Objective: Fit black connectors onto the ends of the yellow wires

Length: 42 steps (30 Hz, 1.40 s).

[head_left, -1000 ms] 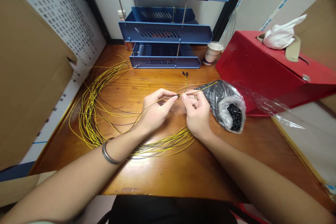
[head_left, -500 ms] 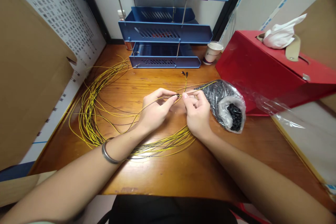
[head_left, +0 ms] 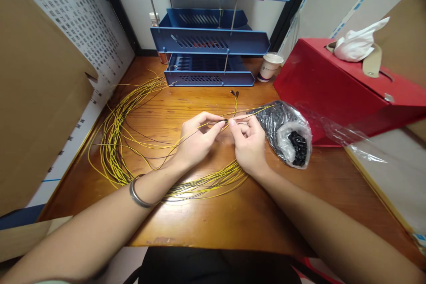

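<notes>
My left hand (head_left: 198,140) pinches a small black connector (head_left: 226,120) between thumb and forefinger. Close beside it, my right hand (head_left: 248,140) is closed in a pinch on a thin yellow wire at the connector's right side. Yellow and black wires (head_left: 115,142) lie in a big loose coil that runs round behind and under my left forearm. Past my fingertips, two black-tipped wire ends (head_left: 234,94) stick up on the table. Right of my right hand lies a clear plastic bag (head_left: 278,124) full of small black parts, its mouth rolled open.
A blue tiered file tray (head_left: 209,79) stands at the back of the wooden table (head_left: 213,226). Next to it is a paper cup (head_left: 269,67). A red tissue box (head_left: 336,97) sits at the right. Cardboard (head_left: 40,97) rises on the left.
My right hand has shifted very slightly left, nearer the connector. My left hand keeps its pinch in the same place.
</notes>
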Each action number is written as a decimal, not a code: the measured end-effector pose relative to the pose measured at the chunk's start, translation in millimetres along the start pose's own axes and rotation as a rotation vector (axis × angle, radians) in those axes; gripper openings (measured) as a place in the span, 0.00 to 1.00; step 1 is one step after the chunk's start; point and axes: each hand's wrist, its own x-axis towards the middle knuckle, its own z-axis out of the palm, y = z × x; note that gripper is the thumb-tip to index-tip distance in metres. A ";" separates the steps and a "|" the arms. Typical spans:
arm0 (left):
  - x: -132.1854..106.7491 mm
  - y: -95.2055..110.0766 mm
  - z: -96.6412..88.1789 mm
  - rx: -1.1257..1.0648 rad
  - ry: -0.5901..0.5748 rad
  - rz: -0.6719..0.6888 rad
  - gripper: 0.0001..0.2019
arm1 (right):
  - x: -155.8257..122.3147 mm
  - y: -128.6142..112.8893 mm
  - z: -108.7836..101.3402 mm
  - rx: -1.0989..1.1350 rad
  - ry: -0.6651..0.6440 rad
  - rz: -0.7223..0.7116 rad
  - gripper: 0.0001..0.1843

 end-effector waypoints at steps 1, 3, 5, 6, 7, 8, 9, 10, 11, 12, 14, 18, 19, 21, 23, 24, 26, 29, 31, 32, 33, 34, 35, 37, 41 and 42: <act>0.0 0.1 -0.2 0.016 0.003 0.015 0.08 | -0.2 0.4 0.1 -0.005 -0.011 -0.001 0.09; -0.1 0.8 -0.3 0.029 0.008 0.027 0.08 | -0.7 0.9 0.0 -0.013 -0.023 0.003 0.09; -0.2 1.6 0.1 0.009 0.004 0.009 0.08 | -0.9 0.7 -0.6 -0.008 -0.011 0.011 0.09; -0.2 2.0 0.4 -0.006 0.001 -0.006 0.08 | -0.8 0.4 -0.8 0.001 0.001 0.015 0.09; -0.3 2.1 0.6 -0.021 -0.005 -0.022 0.09 | -0.5 0.2 -0.9 0.013 0.013 0.018 0.10; -0.4 2.1 0.8 -0.032 -0.009 -0.033 0.09 | -0.2 0.1 -0.9 0.026 0.022 0.020 0.10; -0.4 1.9 1.0 -0.036 -0.010 -0.036 0.09 | 0.3 0.2 -0.6 0.034 0.027 0.021 0.11; -0.4 1.6 1.1 -0.032 -0.008 -0.032 0.09 | 0.7 0.4 -0.2 0.037 0.026 0.021 0.11; -0.4 1.1 1.3 -0.022 -0.005 -0.022 0.09 | 1.0 0.8 0.3 0.039 0.020 0.022 0.12; -0.4 0.7 1.4 -0.009 -0.002 -0.009 0.09 | 1.1 1.2 0.8 0.040 0.012 0.022 0.12; -0.2 -0.2 1.6 0.005 0.004 0.010 0.08 | 0.8 1.9 1.3 0.038 -0.003 0.023 0.12; 0.6 -1.5 1.6 -0.020 0.013 -0.012 0.08 | -0.5 1.8 -0.3 0.009 0.009 0.036 0.11; 0.8 -1.5 1.6 -0.028 0.016 -0.027 0.08 | -0.6 1.7 -0.8 0.009 0.017 0.041 0.11; 1.1 -1.1 1.5 -0.039 0.021 -0.052 0.09 | -0.2 1.6 -1.6 0.013 0.033 0.045 0.12; 1.0 0.0 1.6 -0.038 0.020 -0.055 0.09 | 0.6 1.9 -1.5 0.013 0.036 0.038 0.12; 0.8 0.8 1.7 -0.033 0.020 -0.049 0.09 | 0.9 2.1 -1.3 0.013 0.029 0.031 0.11; 0.3 2.3 1.9 -0.013 0.023 -0.024 0.08 | 1.2 2.5 -0.6 0.018 0.007 0.023 0.11; -0.3 4.0 1.9 0.021 0.032 0.004 0.07 | 0.6 2.1 -0.3 0.003 0.000 0.031 0.10; -0.4 4.6 1.6 0.036 0.033 -0.007 0.08 | 0.3 1.4 -0.7 -0.001 0.016 0.039 0.11; -0.3 4.8 1.3 0.043 0.036 -0.014 0.08 | 0.2 1.2 -0.9 0.006 0.025 0.040 0.12; -0.2 5.0 1.0 0.051 0.040 -0.017 0.07 | 0.4 0.9 -1.0 0.016 0.034 0.042 0.13; -0.1 5.2 0.7 0.059 0.045 -0.017 0.07 | 0.7 0.8 -1.1 0.024 0.041 0.044 0.13; 0.1 5.2 0.5 0.065 0.050 -0.013 0.06 | 1.0 0.7 -1.0 0.028 0.047 0.045 0.13; 0.3 5.2 0.4 0.066 0.050 -0.003 0.06 | 1.7 0.6 -0.5 0.016 0.046 0.046 0.14; 0.6 4.3 0.9 0.031 0.043 -0.022 0.06 | 1.8 0.0 0.4 -0.013 0.015 0.050 0.14; 0.7 4.1 1.0 0.019 0.043 -0.032 0.07 | 1.5 -0.2 0.3 -0.014 0.014 0.050 0.14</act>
